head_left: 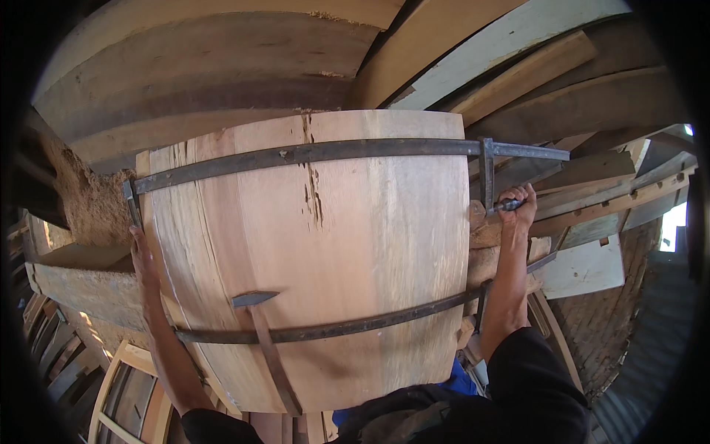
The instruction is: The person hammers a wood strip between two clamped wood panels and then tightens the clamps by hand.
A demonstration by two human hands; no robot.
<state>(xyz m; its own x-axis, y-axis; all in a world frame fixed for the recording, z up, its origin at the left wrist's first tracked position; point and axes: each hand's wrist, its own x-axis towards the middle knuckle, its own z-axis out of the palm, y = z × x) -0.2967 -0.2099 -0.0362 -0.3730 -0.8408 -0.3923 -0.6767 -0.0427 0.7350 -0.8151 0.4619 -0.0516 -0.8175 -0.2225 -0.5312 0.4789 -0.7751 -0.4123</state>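
A broad pale wooden panel (340,237), made of boards set edge to edge, lies in front of me. Two dark metal bar clamps span it: the far bar clamp (296,154) and the near bar clamp (384,320). At the panel's right side, my right hand (518,205) is closed round the dark screw handle (508,205) of the far clamp. My left hand (140,251) rests along the left edge, just below that clamp's end jaw (132,203), fingers stretched out. A hammer (268,333) with a wooden handle lies across the panel, over the near clamp.
Big planks (222,66) lie beyond the panel, and more boards (592,103) are stacked at the far right. Sawdust (92,196) is heaped at the left. A wooden frame (122,385) stands lower left. A white board (580,268) lies at the right.
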